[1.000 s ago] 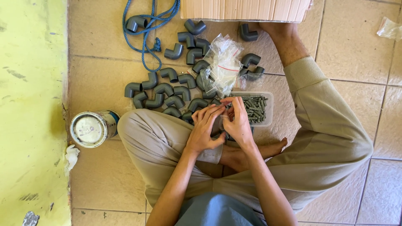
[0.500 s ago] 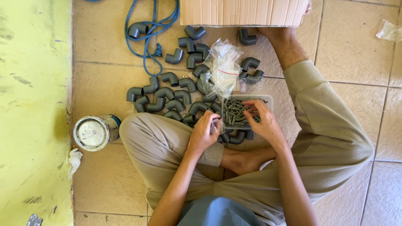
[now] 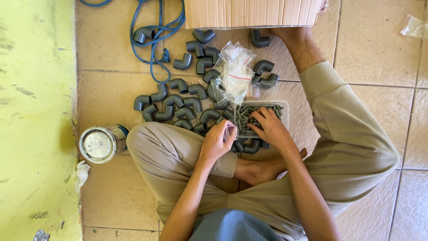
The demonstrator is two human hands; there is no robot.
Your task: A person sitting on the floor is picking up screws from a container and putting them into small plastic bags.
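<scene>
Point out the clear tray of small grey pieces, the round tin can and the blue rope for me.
clear tray (image 3: pixel 284 107), head view, on its bare right rim.
round tin can (image 3: pixel 98 144), head view, on the middle of its pale lid.
blue rope (image 3: pixel 154 33), head view, on the looped strands near a grey elbow fitting.

Tray (image 3: pixel 285 105) of small parts on floor (image 3: pixel 370 53) before crossed legs; right hand (image 3: pixel 269 129) in it, left hand (image 3: pixel 218 140) just left. Pipe elbows (image 3: pixel 178 105) spread left and beyond tray, plastic bags (image 3: pixel 234 73) among them. Tin (image 3: pixel 101 143) left of knee; cardboard box (image 3: pixel 254 12) farthest out.
</scene>
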